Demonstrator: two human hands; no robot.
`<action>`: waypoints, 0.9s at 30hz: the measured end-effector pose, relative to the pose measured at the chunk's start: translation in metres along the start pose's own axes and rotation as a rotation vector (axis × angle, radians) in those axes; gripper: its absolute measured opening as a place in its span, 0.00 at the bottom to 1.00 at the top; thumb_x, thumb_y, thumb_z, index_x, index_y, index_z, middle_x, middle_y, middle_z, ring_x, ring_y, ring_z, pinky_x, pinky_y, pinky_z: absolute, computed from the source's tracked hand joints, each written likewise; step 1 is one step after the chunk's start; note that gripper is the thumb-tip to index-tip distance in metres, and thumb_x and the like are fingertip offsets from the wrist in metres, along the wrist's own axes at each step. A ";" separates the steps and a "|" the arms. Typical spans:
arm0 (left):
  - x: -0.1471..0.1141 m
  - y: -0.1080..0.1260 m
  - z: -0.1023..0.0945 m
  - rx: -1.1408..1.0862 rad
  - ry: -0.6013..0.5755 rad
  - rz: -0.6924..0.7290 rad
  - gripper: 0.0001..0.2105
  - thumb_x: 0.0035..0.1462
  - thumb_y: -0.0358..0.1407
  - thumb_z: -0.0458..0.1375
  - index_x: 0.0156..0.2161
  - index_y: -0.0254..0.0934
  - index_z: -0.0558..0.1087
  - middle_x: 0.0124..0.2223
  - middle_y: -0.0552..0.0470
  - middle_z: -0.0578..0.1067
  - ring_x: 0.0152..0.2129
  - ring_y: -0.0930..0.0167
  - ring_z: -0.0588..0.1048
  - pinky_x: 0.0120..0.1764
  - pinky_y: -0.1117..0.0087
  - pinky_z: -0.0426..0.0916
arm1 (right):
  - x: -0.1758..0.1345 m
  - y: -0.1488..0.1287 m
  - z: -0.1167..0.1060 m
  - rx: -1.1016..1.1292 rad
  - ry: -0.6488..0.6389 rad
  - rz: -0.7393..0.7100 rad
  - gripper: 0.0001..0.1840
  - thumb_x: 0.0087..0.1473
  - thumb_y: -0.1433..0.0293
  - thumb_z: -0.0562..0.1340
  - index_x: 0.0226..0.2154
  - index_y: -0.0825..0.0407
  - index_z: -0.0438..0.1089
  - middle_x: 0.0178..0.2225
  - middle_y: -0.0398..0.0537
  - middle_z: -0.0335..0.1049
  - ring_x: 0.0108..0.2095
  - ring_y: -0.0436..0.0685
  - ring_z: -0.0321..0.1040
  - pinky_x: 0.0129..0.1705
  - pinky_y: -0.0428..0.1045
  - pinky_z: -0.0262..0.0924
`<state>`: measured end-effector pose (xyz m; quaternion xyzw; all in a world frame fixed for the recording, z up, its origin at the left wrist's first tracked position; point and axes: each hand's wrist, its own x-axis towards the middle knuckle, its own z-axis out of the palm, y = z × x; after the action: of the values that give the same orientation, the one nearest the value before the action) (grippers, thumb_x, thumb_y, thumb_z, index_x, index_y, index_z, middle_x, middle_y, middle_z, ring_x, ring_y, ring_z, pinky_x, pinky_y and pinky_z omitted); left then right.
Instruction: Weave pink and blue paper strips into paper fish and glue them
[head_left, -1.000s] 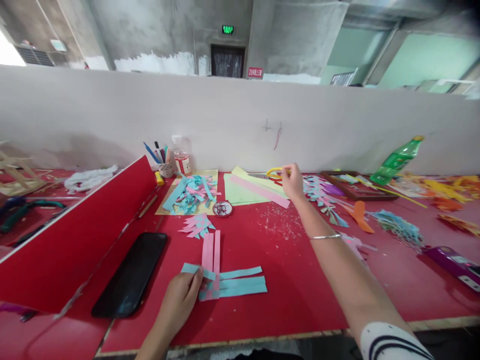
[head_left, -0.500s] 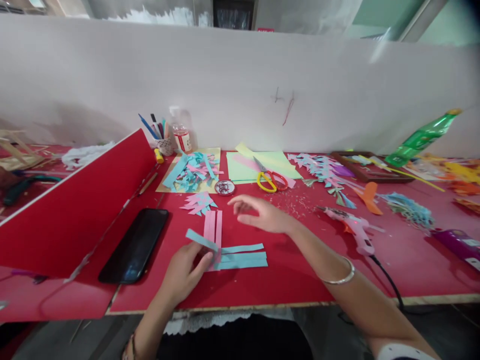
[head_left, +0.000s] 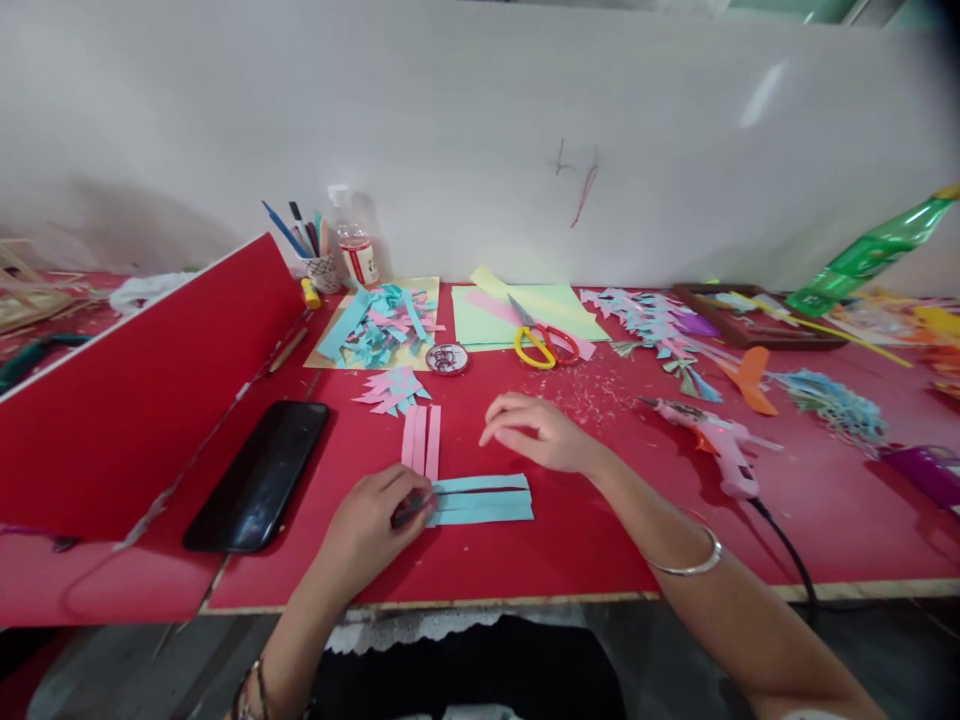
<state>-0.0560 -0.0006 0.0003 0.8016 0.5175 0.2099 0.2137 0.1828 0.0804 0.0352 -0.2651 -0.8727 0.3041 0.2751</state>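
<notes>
Flat on the red tabletop, blue paper strips [head_left: 487,499] point right and pink paper strips [head_left: 421,440] point away from me, meeting at a corner. My left hand [head_left: 382,510] covers that corner, its thumb and fingers closed on the left ends of the blue strips; the crossing itself is hidden under the fingers. To the right, my right hand [head_left: 536,430] hovers over the table with nothing in it, fingers loosely bent and the thumb apart. A small woven pink and blue piece [head_left: 395,388] lies just beyond the pink strips.
Left of my hands lie a black phone [head_left: 259,475] and a red upright board [head_left: 150,400]. Scissors [head_left: 541,340] rest on paper sheets [head_left: 480,318] behind. A pink glue gun [head_left: 712,445] with a cord stands at right. Cut strips [head_left: 382,325] are heaped at back left.
The raised blue strip end at my left hand has gone down, and the blue strips now lie together. My right hand has shifted slightly right. The view has tilted down.
</notes>
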 end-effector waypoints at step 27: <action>-0.003 0.004 0.004 0.204 0.048 0.040 0.13 0.57 0.35 0.44 0.41 0.37 0.70 0.38 0.49 0.71 0.31 0.73 0.71 0.33 0.74 0.65 | 0.001 0.002 0.018 -0.220 -0.241 -0.137 0.13 0.52 0.64 0.56 0.28 0.52 0.74 0.43 0.52 0.62 0.43 0.55 0.56 0.48 0.52 0.52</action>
<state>-0.0525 -0.0052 -0.0009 0.8241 0.5251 0.1796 0.1140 0.1713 0.0753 0.0224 -0.1950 -0.9434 0.2168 0.1578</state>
